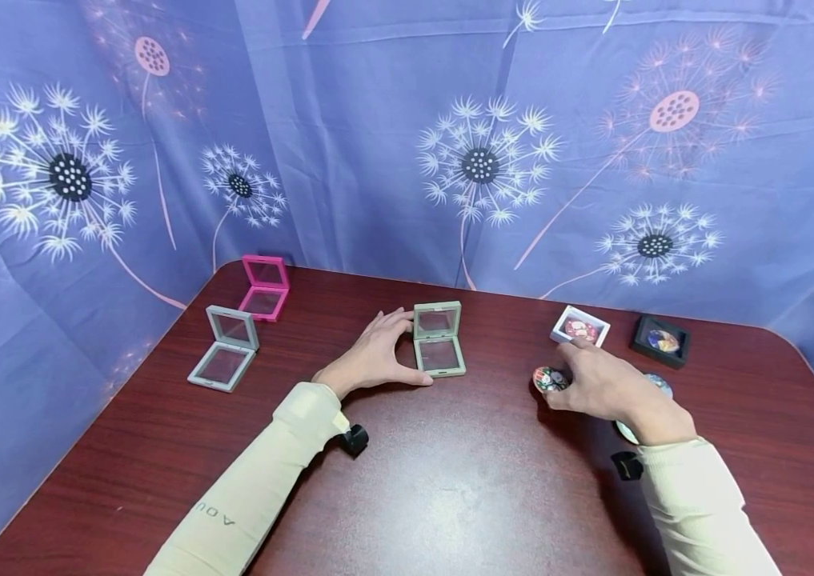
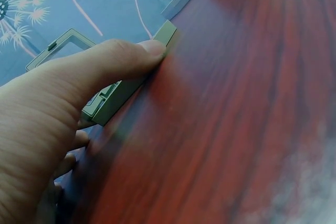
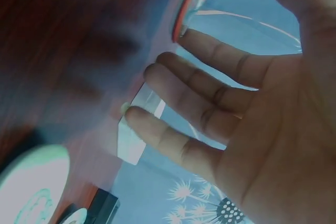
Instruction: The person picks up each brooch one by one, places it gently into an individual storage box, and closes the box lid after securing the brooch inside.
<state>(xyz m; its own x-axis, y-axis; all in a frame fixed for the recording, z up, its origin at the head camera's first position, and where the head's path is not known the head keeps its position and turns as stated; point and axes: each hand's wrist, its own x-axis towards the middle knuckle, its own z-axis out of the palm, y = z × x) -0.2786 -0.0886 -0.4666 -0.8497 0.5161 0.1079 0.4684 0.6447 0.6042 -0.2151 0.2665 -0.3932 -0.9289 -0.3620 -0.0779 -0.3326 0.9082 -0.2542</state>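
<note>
A small green display case (image 1: 439,355) stands with its lid raised and clear windows in both halves. My left hand (image 1: 376,356) grips it from the left: the thumb lies along its front edge, as the left wrist view also shows, and the fingers are near the raised lid. On the right, my right hand (image 1: 604,388) pinches a round patterned disc (image 1: 547,379) between thumb and index finger. Its rim looks red in the right wrist view, where the other fingers extend loosely. The disc is tilted and low over the table; contact with the wood cannot be told.
At the left stand an open grey case (image 1: 222,364) and an open pink case (image 1: 264,302). Beyond my right hand are a white case (image 1: 579,326) and a black case (image 1: 659,341), each holding a disc. More round discs (image 1: 660,386) lie partly hidden behind that hand.
</note>
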